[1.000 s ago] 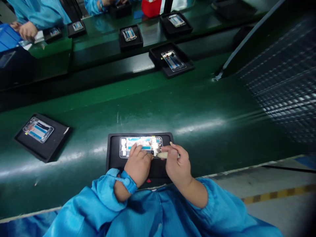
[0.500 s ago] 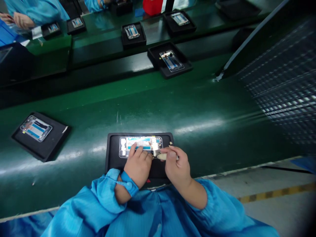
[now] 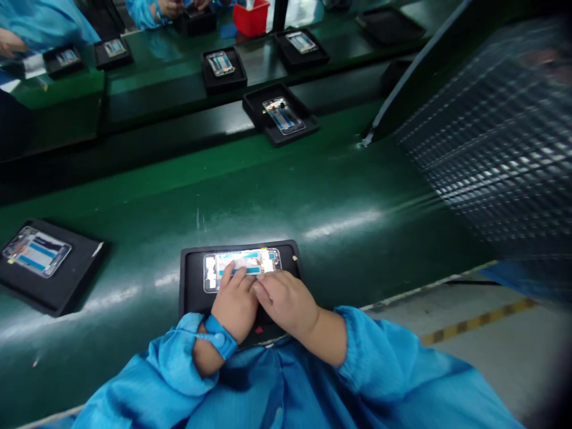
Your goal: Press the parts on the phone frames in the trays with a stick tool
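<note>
Green and glossy, the worktop [image 3: 313, 196] runs across the whole view, with a darker strip behind it and a pale floor with a yellow line at the lower right. Close to the near edge lies a black tray [image 3: 190, 286], and in it a phone frame [image 3: 241, 262] lies flat, its long side running left to right, brightly lit. The left hand [image 3: 235, 304] rests on the tray with its fingers laid on the lower left part of the phone frame — pressing flat, not closed around anything. A blue wrist strap [image 3: 217, 339] sits on that wrist. The right hand [image 3: 286, 301] lies just beside the left one, knuckles up, its fingertips touching the near edge of the phone frame; whether it holds anything under the curled fingers I cannot tell. Both arms wear blue sleeves [image 3: 379, 369]. Off to the left, well apart, a second tray [image 3: 75, 280] carries another phone frame. Further back a tray [image 3: 279, 116] straddles the dark strip, and more trays stand in a row behind it — beside a red box [image 3: 250, 18]. A co-worker's blue sleeve [image 3: 40, 21] shows at the top left. A dark grid panel [image 3: 491, 149] fills the right side, blurred.
</note>
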Demonstrator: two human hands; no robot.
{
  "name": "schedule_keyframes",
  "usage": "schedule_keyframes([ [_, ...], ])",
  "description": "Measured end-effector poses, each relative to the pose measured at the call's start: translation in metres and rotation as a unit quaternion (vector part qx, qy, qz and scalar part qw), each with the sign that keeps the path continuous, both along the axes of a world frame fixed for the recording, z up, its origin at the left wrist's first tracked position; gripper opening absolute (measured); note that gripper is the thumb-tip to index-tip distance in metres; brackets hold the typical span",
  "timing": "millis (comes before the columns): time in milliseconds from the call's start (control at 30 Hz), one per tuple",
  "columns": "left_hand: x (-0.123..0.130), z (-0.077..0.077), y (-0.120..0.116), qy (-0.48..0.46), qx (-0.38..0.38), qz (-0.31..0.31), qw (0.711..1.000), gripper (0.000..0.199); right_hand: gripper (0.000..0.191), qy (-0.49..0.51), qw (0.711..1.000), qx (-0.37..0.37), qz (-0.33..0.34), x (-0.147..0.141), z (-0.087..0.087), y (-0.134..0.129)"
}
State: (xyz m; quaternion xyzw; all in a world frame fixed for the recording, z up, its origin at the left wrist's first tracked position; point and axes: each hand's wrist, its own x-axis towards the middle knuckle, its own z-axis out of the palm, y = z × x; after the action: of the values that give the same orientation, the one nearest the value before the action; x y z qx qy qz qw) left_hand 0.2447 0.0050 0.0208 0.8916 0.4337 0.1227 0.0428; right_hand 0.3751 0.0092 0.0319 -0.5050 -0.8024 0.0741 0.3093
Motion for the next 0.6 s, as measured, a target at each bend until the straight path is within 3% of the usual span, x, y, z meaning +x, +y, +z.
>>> schedule_keyframes([
  [100, -0.003, -0.002, 0.003, -0.012, -0.011, 0.001, 1.000, 0.022, 0.042, 0.041, 0.999, 0.006, -0.007, -0.001, -0.006, 0.002],
  [200, -0.006, 0.001, 0.015, -0.008, -0.045, 0.019, 0.999, 0.020, 0.036, 0.180, 0.975, -0.101, -0.085, 0.006, -0.012, 0.005],
  [300, -0.010, 0.006, 0.033, 0.021, -0.050, 0.082, 0.995, 0.022, 0.032, 0.382, 0.870, -0.234, -0.204, 0.012, -0.016, 0.008],
  [367, -0.012, 0.007, 0.043, 0.049, -0.045, 0.111, 0.992, 0.026, 0.036, 0.458, 0.816, -0.265, -0.231, 0.013, -0.019, 0.009],
  [433, -0.012, 0.005, 0.049, 0.073, -0.052, 0.103, 0.991, 0.028, 0.038, 0.471, 0.808, -0.271, -0.229, 0.013, -0.021, 0.010],
  [600, -0.012, 0.002, 0.053, 0.083, -0.110, 0.096, 0.986, 0.022, 0.036, 0.431, 0.836, -0.269, -0.206, 0.011, -0.023, 0.011],
])
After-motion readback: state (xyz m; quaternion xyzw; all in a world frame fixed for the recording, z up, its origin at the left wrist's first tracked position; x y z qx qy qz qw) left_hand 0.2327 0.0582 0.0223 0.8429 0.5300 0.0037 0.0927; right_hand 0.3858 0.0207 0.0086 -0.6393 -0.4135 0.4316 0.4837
